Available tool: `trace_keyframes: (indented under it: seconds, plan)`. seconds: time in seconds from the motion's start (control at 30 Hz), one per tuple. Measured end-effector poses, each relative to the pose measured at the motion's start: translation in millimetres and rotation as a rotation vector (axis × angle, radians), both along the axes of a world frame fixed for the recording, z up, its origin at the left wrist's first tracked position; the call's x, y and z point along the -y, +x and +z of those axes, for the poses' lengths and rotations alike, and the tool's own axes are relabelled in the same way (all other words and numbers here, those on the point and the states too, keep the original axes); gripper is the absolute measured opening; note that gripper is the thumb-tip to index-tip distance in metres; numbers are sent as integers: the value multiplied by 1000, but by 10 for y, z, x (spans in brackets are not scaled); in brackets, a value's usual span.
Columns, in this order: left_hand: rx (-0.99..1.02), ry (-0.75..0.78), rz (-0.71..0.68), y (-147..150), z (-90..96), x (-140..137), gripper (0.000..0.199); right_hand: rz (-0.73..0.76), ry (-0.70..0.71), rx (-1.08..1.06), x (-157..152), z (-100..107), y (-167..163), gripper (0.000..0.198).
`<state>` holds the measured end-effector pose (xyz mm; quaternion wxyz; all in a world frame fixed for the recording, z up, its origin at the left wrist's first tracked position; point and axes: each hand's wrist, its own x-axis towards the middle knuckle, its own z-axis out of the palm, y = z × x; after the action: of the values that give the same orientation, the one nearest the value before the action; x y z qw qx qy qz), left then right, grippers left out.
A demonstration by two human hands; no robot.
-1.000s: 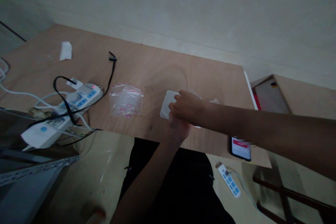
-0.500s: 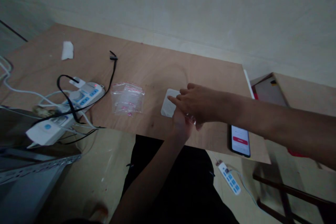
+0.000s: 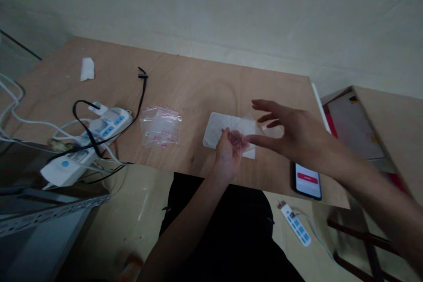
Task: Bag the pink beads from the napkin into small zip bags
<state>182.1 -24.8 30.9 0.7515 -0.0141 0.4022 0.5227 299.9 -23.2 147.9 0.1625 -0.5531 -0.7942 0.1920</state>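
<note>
Over a white sheet [image 3: 211, 134] on the table, my left hand [image 3: 227, 154] is closed on a see-through pinkish item [image 3: 236, 139], its thumb along the edge. What exactly it is, I cannot make out. My right hand [image 3: 287, 130] is just to the right, fingers spread, its thumb tip close to the pinkish item; whether they touch is unclear. Behind and below the right fingers lies a clear plastic piece [image 3: 273, 131], partly hidden. To the left on the table is a stack of clear zip bags [image 3: 161, 128] with red seal lines and small pink bits inside.
A white power strip [image 3: 115, 121] with tangled cables covers the table's left front. A black strap [image 3: 142, 92] lies behind it, and a scrap of white paper [image 3: 87, 69] farther back. A phone [image 3: 308, 180] rests at the right front edge. Another power strip [image 3: 295, 224] is on the floor.
My right hand has drawn away to the right from my left hand and its fingers have opened. More of the white sheet and the pinkish item now shows. The view has shifted slightly.
</note>
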Motion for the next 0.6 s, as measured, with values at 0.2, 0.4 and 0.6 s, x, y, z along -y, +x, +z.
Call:
trace_keyframes:
  seconds: [0.2, 0.4, 0.6]
  plan:
    - [-228, 128, -40, 15, -119, -108, 29, -483, -23, -606, 203, -406, 206, 20]
    - [-539, 391, -47, -2, -246, -316, 26, -1059, 286, -898, 296, -1053, 677, 61]
    - [-1513, 1093, -489, -42, -487, -394, 65, -995, 454, -79, 284, -1444, 529, 59]
